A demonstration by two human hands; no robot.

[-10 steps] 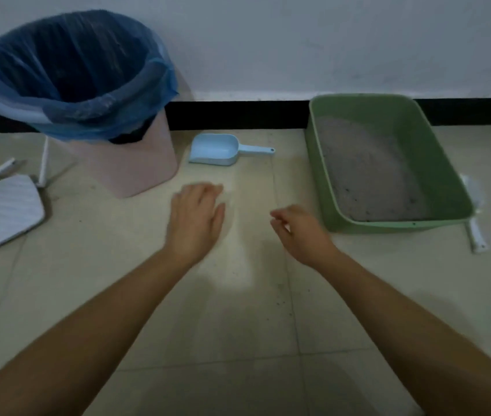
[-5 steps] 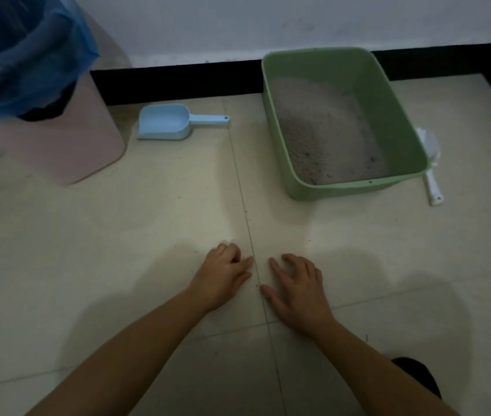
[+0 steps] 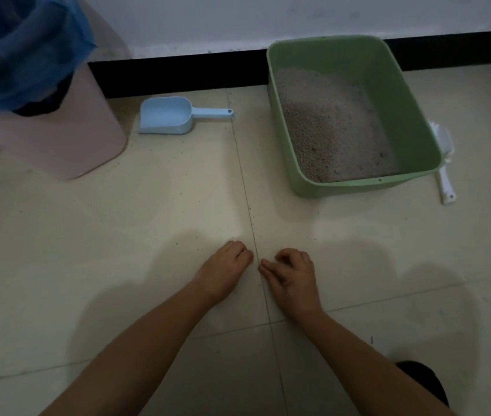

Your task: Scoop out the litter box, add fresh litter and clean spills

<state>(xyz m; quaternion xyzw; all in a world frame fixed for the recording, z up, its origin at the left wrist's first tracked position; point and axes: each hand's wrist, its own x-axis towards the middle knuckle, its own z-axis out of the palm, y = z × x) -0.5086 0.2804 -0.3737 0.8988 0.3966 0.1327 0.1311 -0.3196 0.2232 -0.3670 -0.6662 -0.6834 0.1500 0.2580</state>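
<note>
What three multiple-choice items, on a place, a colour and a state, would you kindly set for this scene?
1. Where is the light blue plastic scoop?
A in the green plastic litter box
B on the floor tiles, between that box and the pink plastic bin
C in the bin

2. What colour is the bin's plastic liner bag?
A blue
B white
C red

3. What are the left hand and right hand doing?
A gripping the scoop
B lifting the box
C resting on the tiles, fingers curled

Answers: 1 B, it lies on tile between them; 2 A, blue film drapes the rim; 3 C, both touch the floor, away from every tool.
</note>
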